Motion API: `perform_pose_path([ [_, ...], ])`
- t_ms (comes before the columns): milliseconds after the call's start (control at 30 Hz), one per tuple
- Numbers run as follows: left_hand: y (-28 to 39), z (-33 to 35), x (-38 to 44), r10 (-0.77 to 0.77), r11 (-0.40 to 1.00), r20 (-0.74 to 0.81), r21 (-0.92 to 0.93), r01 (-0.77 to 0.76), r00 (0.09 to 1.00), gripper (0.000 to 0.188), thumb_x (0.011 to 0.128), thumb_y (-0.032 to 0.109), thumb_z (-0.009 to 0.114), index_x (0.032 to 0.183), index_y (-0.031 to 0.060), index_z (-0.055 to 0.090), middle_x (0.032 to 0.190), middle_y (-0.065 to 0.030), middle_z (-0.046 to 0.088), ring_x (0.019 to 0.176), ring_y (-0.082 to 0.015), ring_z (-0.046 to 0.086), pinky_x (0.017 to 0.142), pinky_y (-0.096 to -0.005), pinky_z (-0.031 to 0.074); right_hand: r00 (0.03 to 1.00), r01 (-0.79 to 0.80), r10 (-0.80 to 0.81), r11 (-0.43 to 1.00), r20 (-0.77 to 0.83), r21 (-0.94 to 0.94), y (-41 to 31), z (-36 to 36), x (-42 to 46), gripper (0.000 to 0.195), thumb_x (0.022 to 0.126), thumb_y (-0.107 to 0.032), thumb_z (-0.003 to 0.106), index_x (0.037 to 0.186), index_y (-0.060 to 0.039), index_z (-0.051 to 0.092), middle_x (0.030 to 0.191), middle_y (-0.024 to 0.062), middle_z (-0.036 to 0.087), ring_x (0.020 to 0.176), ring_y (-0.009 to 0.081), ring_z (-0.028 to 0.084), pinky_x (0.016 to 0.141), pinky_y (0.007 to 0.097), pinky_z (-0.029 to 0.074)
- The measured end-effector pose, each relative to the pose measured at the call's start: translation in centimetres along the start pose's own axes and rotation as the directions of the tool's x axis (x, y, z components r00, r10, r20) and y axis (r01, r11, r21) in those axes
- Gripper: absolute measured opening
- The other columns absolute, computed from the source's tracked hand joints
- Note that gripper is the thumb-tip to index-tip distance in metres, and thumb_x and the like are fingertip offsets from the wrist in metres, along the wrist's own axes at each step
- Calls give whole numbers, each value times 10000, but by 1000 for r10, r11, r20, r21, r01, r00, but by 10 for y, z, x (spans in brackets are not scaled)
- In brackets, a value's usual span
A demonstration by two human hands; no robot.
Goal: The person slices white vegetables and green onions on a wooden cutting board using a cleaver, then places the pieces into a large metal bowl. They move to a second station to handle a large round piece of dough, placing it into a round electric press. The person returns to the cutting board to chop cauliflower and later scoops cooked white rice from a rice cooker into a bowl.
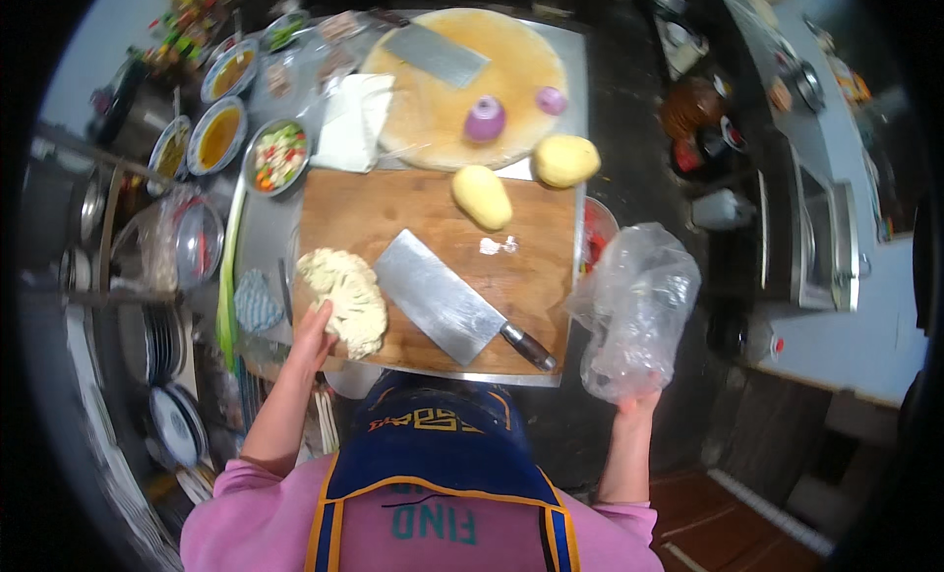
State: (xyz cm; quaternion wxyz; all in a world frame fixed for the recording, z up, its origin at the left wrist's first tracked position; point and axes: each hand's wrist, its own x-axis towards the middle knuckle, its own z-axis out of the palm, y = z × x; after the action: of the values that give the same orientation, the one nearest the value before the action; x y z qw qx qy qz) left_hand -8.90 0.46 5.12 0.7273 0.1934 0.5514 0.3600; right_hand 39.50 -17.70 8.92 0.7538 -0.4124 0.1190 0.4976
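My left hand grips a piece of cauliflower at the left front of a rectangular wooden cutting board. Out past the board's right edge, my right hand holds a crumpled clear plastic bag; the bag hides most of its fingers. A cleaver with a wooden handle lies flat on the board between my hands. One peeled potato rests at the board's back edge, and another potato sits by its back right corner.
Behind stands a round cutting board with a second cleaver, a peeled red onion and an onion piece. Bowls of sauce, a bowl of chopped vegetables, a green onion and a folded cloth are at left.
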Motion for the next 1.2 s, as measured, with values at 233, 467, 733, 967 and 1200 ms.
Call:
perform_pose_path([
  [233, -3, 26, -17, 44, 992, -149, 122, -25, 988, 710, 819, 295, 649, 1345, 48, 242, 1228, -84, 472, 1069, -158, 498, 872, -302, 409, 993, -106, 112, 985, 40, -138, 22, 83, 32, 318, 894, -211, 488, 1143, -15, 515, 1061, 104, 577, 946, 243, 561, 817, 375, 479],
  [467, -27, 56, -9, 361, 845, -21, 430, -318, 932, 508, 805, 332, 659, 1138, -14, 493, 1064, -132, 559, 898, -189, 573, 767, -291, 476, 949, -147, 242, 908, 204, -393, 105, 185, -22, 296, 892, -205, 496, 1119, -16, 525, 1032, 94, 581, 916, 226, 563, 798, 360, 479],
  [733, 36, -24, -85, 249, 927, 293, -347, -141, 923, 574, 851, 368, 587, 1289, 53, 391, 1177, -105, 525, 1023, -185, 525, 862, -345, 423, 701, 145, 557, 499, 445, -854, 231, 239, -96, 297, 904, -215, 480, 1120, -17, 525, 982, 97, 586, 875, 217, 569, 767, 343, 483],
  [967, -47, -173, -173, 237, 904, -72, -349, -247, 969, 455, 823, 202, 623, 1229, 47, 489, 1162, -95, 549, 1042, -195, 543, 905, -344, 423, 147, 619, 989, -112, -26, -777, 395, 250, -182, 238, 863, -213, 559, 990, -13, 577, 922, 130, 609, 880, 210, 579, 780, 302, 448],
  [1200, -180, -417, -185, 13, 447, -583, -724, -526, 812, 463, 872, 313, 528, 1251, 61, 443, 1146, -108, 553, 1071, -300, 526, 891, -445, 448, 72, 604, 982, 99, 177, -791, 421, 268, -180, 310, 874, -57, 559, 1177, -31, 496, 1109, 48, 547, 1019, 128, 535, 875, 258, 430],
])
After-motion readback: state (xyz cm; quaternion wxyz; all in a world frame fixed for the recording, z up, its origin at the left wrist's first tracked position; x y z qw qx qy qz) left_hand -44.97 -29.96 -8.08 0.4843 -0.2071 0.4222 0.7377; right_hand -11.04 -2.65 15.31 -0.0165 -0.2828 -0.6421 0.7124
